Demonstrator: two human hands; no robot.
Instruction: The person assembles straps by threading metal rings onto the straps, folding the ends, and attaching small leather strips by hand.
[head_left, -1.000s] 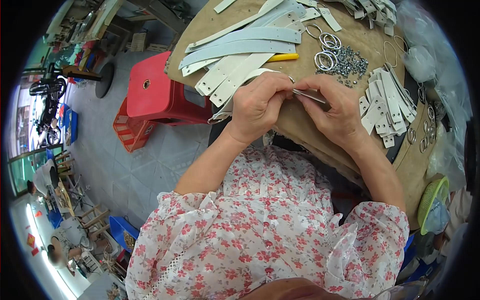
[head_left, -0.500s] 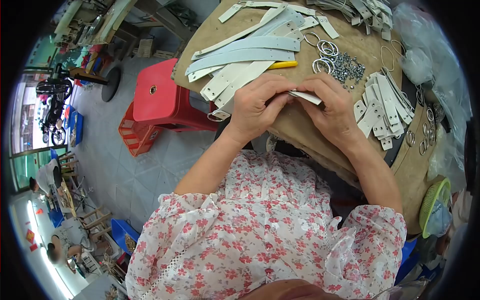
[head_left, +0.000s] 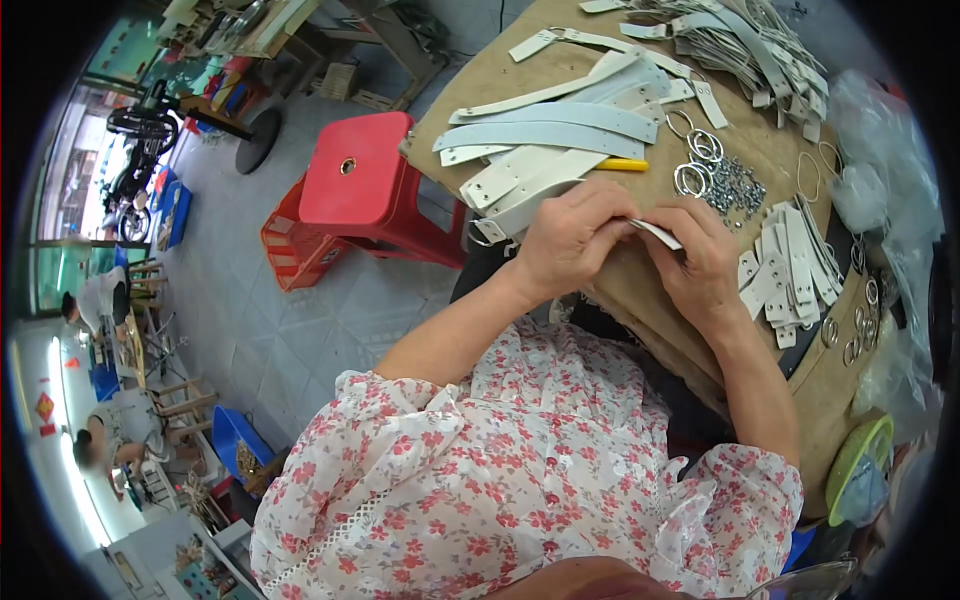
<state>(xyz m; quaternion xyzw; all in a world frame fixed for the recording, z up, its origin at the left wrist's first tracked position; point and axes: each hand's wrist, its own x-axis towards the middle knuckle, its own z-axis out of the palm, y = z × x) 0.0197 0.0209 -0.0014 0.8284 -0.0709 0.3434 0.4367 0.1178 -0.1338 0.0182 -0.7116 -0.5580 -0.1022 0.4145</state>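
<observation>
My left hand (head_left: 572, 243) is closed in a pinch on a white strap, whose long part (head_left: 535, 208) runs out to its left and ends near a metal ring (head_left: 487, 232). My right hand (head_left: 697, 262) pinches a short white strap end (head_left: 658, 235) close to my left fingertips. Beyond my hands lie long white and pale grey straps (head_left: 560, 128), a yellow tool (head_left: 622, 164), several silver rings (head_left: 692, 179) and a heap of small metal studs (head_left: 738, 188). Short white straps with holes (head_left: 790, 265) are piled right of my right hand.
A red stool (head_left: 357, 175) and an orange crate (head_left: 297, 245) stand left of the cloth-covered table (head_left: 480, 85). More straps (head_left: 745, 50) lie at the back. Plastic bags (head_left: 875, 190) and a green basket (head_left: 858, 460) are at the right. Other people sit at far left.
The whole view has shifted, so table and stool appear farther right. My hands stay close together, and the white strap end remains in my right fingers.
</observation>
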